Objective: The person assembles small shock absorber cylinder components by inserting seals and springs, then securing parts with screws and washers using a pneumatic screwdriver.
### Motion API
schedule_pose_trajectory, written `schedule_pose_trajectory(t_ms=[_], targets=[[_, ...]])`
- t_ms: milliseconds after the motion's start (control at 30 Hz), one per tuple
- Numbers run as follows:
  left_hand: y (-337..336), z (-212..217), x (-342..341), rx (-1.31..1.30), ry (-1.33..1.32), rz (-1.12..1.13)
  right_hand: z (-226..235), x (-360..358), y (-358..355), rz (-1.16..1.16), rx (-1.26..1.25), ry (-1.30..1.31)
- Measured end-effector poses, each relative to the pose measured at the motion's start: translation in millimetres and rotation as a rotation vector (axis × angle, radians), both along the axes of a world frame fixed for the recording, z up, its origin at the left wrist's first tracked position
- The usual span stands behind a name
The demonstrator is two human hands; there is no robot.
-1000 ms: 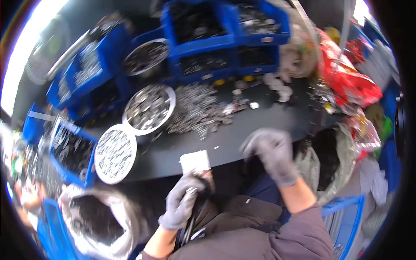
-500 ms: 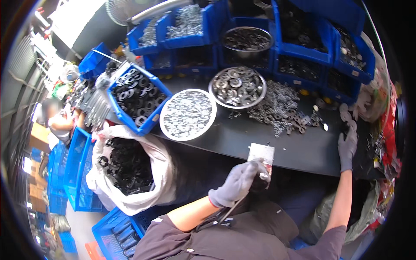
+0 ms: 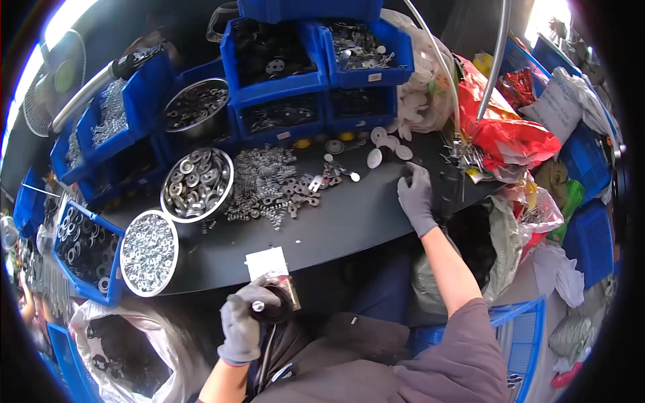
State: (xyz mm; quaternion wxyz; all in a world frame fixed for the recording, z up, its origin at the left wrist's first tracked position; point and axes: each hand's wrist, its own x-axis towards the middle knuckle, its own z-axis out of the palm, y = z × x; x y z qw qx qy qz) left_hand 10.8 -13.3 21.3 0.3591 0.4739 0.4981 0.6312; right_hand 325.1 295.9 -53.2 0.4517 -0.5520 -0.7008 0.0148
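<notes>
At the table's front edge, my left hand (image 3: pixel 242 322), in a grey glove, is closed round a black round part (image 3: pixel 275 303) with a shiny metal pin at its middle. Just beyond it, a white flat piece (image 3: pixel 267 263) lies at the edge, with a reddish strip beside the part. My right hand (image 3: pixel 418 196), also gloved, rests low over the dark tabletop at the right, fingers partly spread. Nothing shows plainly in it, though its fingertips are hard to make out. White round discs (image 3: pixel 375 158) lie a little beyond those fingers.
Loose springs and small metal parts (image 3: pixel 262 178) are heaped mid-table. Left of them stand a steel bowl of washers (image 3: pixel 228 176) and a white-rimmed dish (image 3: pixel 177 255). Stacked blue bins (image 3: pixel 275 91) line the back. A thin metal stand (image 3: pixel 494 60) rises at the right.
The view has swung to the right, bringing bags and bins there into sight. My right hand has drawn slightly away from the white discs. My left hand still grips the black part.
</notes>
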Motion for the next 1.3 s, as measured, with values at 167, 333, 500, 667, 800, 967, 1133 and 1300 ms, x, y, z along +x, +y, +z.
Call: schedule_pose_trajectory(t_ms=[167, 333, 500, 667, 800, 967, 1133, 1300], targets=[[-6.5, 36.0, -54.2, -0.113, 0.570, 0.440, 6.7, 7.7, 13.5, 0.016, -0.061, -0.091], [-41.3, 52.4, -193.2, -0.434, 1.236, 0.756, 34.4, -30.0, 12.6, 0.049, -0.171, -0.169], [-41.4, 24.2, -244.7, -0.609, 1.498, 0.693, 21.3, -36.3, 34.4, 0.039, -0.113, -0.398], [-37.4, 17.7, -248.9, -0.610, 1.418, 0.802, 40.1, -28.8, 25.4, 0.143, -0.137, -0.555], [-46.3, 16.0, -246.7, -0.472, 1.353, 0.786, 49.1, -28.7, -13.8, 0.357, -0.159, -0.566], [-34.8, 24.8, -252.3, -0.589, 1.318, 0.744, 56.7, -32.8, -26.9, 0.274, -0.323, -0.518], [-34.0, 12.4, -248.0, -0.505, 1.372, 0.812, 48.7, -36.9, -30.8, 0.295, -0.559, -0.055], [-39.0, 12.9, -247.0, -0.380, 1.325, 0.862, 39.2, -28.5, -39.6, 0.167, -0.389, -0.238]])
